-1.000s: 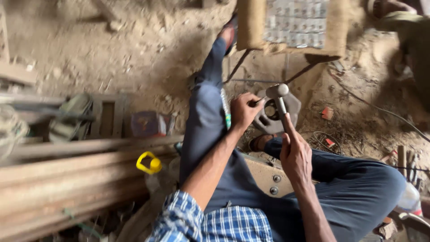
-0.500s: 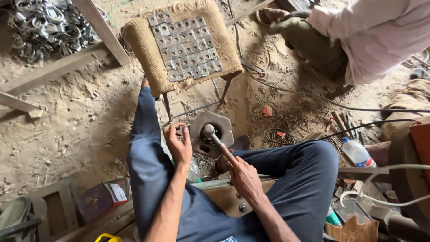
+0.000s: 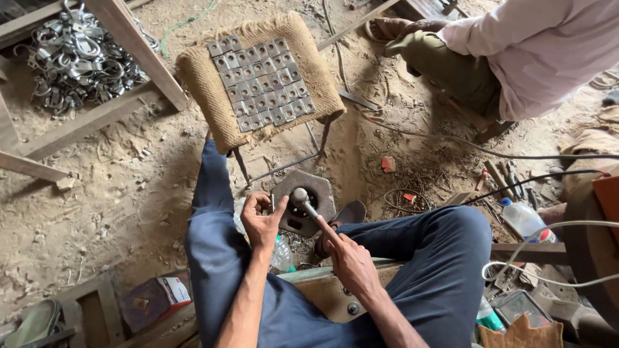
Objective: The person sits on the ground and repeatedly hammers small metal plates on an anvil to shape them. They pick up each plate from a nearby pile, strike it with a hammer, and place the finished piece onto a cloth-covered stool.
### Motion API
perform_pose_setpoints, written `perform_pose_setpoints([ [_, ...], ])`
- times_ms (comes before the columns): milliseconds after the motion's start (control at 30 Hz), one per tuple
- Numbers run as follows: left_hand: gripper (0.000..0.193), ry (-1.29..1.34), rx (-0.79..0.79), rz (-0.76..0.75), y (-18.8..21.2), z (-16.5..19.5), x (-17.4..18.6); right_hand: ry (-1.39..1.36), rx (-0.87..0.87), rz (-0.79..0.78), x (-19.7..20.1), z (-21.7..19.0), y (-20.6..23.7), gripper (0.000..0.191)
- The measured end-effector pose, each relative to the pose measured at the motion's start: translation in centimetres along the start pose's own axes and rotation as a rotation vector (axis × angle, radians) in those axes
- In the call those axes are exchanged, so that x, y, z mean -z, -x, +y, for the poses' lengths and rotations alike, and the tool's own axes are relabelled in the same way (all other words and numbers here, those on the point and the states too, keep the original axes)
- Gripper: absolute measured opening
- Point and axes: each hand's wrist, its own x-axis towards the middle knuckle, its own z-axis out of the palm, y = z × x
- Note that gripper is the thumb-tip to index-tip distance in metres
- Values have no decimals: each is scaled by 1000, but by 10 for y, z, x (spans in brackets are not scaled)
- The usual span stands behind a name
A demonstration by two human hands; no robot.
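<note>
The view has dropped slightly since half a second ago; both hands stay put. The left hand [image 3: 261, 222] pinches a small flat metal piece [image 3: 273, 202] at the grey hexagonal steel block [image 3: 303, 203]. The right hand [image 3: 348, 261] grips a steel-headed hammer [image 3: 301, 195].

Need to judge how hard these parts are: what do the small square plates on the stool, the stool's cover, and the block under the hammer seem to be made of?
Small square grey plates: probably bare steel, dull sheen, punched holes. Tan woven stool cover: looks like coarse burlap, with open weave and fuzzy edges. Dark octagonal block: likely heavy steel or iron, matte and grimy. Round-headed hammer in the right hand: polished metal head.
</note>
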Motion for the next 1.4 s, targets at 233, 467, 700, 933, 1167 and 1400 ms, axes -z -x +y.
perform_pose_setpoints([
  [233,20,82,-8,3,1,5,1,9,-13,-26,7,-6,0,64],
  [467,25,-50,143,10,0,10,1,1,-15,-12,4,-3,0,61],
  [700,10,-120,-41,31,-2,11,2,-21,-28,-3,0,-3,0,61],
  [933,13,-202,-37,71,5,-3,12,-42,-3,-8,-12,-18,3,64],
  [1167,14,-189,28,93,4,-21,19,20,112,35,-13,-39,1,62],
  [1400,13,-160,112,68,3,-42,19,60,178,131,-10,-58,-10,53],
])
